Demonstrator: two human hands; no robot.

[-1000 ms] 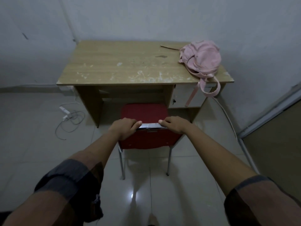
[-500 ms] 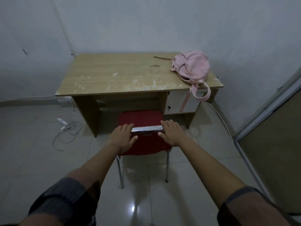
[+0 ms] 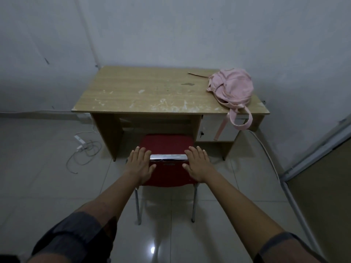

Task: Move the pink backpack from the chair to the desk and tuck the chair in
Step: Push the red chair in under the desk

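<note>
The pink backpack [image 3: 232, 87] lies on the right end of the wooden desk [image 3: 144, 92], one strap hanging over the front edge. A red chair [image 3: 167, 144] with a chrome top rail stands in the knee space, its seat partly under the desktop. My left hand [image 3: 140, 164] is flat, fingers spread, over the left end of the chair back. My right hand [image 3: 198, 163] is flat and spread over the right end. Neither hand grips anything; I cannot tell whether the palms touch the chair back.
A white power strip with tangled cables [image 3: 83, 149] lies on the tiled floor left of the desk. A white cable [image 3: 266, 154] runs along the floor at the right wall. A door frame [image 3: 319, 145] stands at the right. Walls close in behind the desk.
Both hands have let go of the chair's top rail and opened flat. The view has pulled back from the desk, with the chair staying under it.
</note>
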